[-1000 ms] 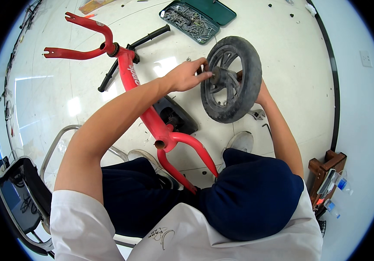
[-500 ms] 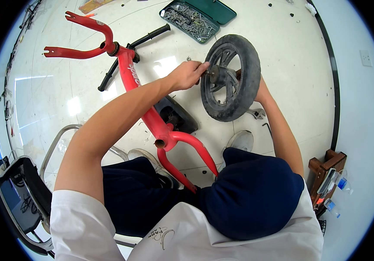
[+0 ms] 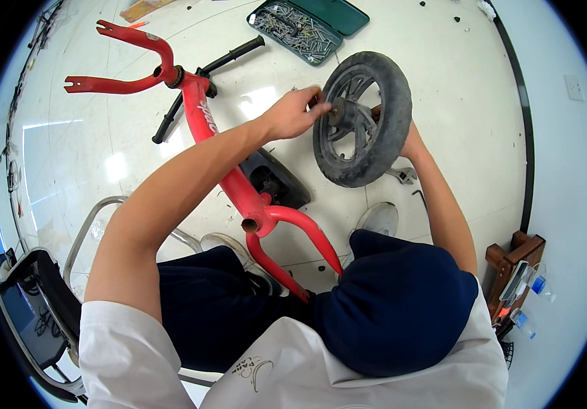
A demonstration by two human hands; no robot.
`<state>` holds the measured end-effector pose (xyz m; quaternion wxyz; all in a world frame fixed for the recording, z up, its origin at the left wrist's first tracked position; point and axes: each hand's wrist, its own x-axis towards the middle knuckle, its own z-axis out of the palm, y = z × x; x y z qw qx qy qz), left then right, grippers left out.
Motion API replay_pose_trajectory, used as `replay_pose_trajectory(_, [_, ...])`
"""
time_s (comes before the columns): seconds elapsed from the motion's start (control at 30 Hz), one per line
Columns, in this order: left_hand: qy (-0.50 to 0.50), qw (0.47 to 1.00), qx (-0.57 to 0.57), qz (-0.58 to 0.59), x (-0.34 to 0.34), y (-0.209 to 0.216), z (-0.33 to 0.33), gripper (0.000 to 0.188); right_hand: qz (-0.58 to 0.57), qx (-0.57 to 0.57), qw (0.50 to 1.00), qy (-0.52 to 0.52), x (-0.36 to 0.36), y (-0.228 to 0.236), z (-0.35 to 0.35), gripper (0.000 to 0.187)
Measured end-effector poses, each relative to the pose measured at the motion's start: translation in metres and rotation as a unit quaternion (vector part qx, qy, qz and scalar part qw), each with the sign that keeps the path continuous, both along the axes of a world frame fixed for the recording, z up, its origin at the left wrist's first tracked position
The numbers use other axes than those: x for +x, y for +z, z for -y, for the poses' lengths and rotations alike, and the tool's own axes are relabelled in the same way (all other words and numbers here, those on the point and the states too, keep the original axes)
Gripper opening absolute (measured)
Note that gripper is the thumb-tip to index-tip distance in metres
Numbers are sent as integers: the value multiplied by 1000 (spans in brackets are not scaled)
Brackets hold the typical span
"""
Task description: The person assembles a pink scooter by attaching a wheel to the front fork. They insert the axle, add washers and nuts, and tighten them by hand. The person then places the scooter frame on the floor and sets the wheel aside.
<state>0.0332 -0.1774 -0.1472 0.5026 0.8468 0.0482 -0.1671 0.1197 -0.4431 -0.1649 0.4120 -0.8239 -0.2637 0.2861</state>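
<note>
Wheel point(image 3: 360, 121) hangs beside the red frame point(image 3: 241, 192), right hand point(image 3: 412, 144) gripping from behind; left hand point(image 3: 292, 115) curls at the hub point(image 3: 338, 112) (pinching what, I cannot tell). Hub work seems underway, next needing steady support.

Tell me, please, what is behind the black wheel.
The right hand is behind the wheel: parts show through an opening and past the tyre, with pale floor beyond. The rest of the hand is covered.
</note>
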Motion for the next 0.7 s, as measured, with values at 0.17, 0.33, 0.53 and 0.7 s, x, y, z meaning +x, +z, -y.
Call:
replay_pose_trajectory(0.17, [66,993,-3,-95,-1,6,6,46,-26,40,999,-14,1,-8,3,49])
replay_pose_trajectory(0.33, [-32,998,34,-45,-1,-2,1,50,-9,33,999,-14,0,-5,-1,45])
replay_pose_trajectory(0.53, [-21,996,77,43,-2,9,6,35,110,30,993,-16,-7,2,-11,29])
replay_pose_trajectory(0.7, [-42,994,69,74,-2,1,-8,24,54,-13,998,-42,-14,20,-27,24])
